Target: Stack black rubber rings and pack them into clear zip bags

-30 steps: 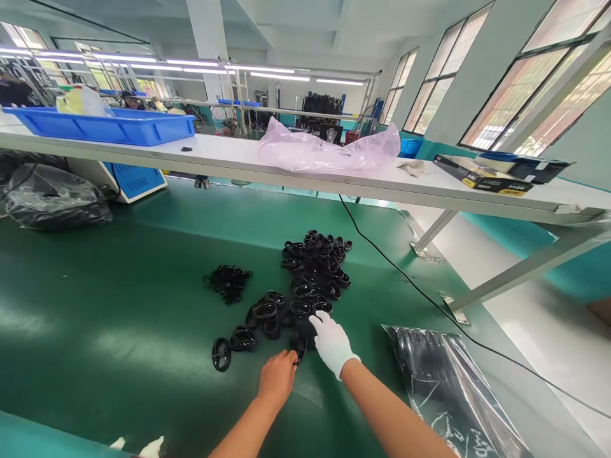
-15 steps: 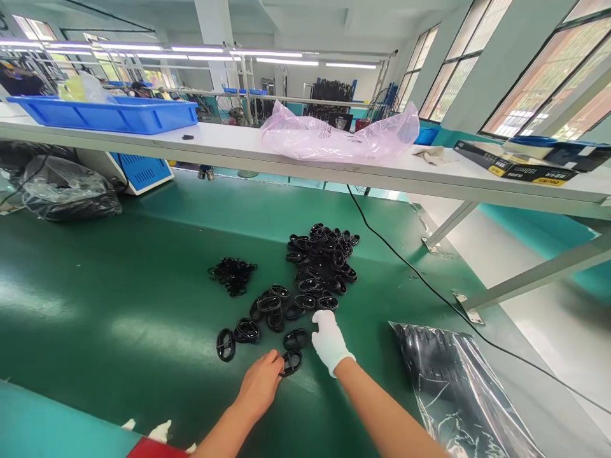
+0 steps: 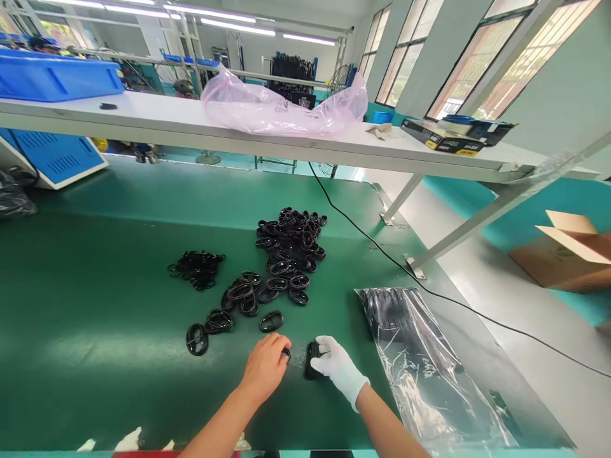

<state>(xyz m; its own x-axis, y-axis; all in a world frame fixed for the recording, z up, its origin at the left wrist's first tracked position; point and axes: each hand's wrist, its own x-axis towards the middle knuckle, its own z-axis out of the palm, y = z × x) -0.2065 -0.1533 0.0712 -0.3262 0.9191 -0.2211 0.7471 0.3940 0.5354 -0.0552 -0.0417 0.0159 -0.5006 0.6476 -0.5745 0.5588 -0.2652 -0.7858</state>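
My bare left hand (image 3: 265, 367) is closed on a black oval buckle (image 3: 286, 353), mostly hidden by the fingers. Just to its right, my right hand (image 3: 338, 369), in a white glove, has its thumb and fingers closed on a black ribbed block (image 3: 312, 361) at the table surface; its exact kind does not show. Beyond the hands lies a single oval buckle (image 3: 272, 322) with a crossbar. Further back a large heap of black oval buckles (image 3: 293, 238) spreads over the green table (image 3: 119, 381), with looser ones trailing left. A smaller pile of thin black rings (image 3: 197, 268) lies left of it.
A clear plastic bag with black pieces (image 3: 405, 343) lies right of my right hand. A black cable (image 3: 377, 245) crosses the table. Above the back runs a white shelf (image 3: 167, 121) holding a blue tray (image 3: 57, 79) and pink plastic bag (image 3: 281, 111). A cardboard box (image 3: 558, 257) stands at right.
My right hand has moved from the heap's near edge toward me and now grips the ribbed block. My left hand has taken up a buckle. The view has turned right.
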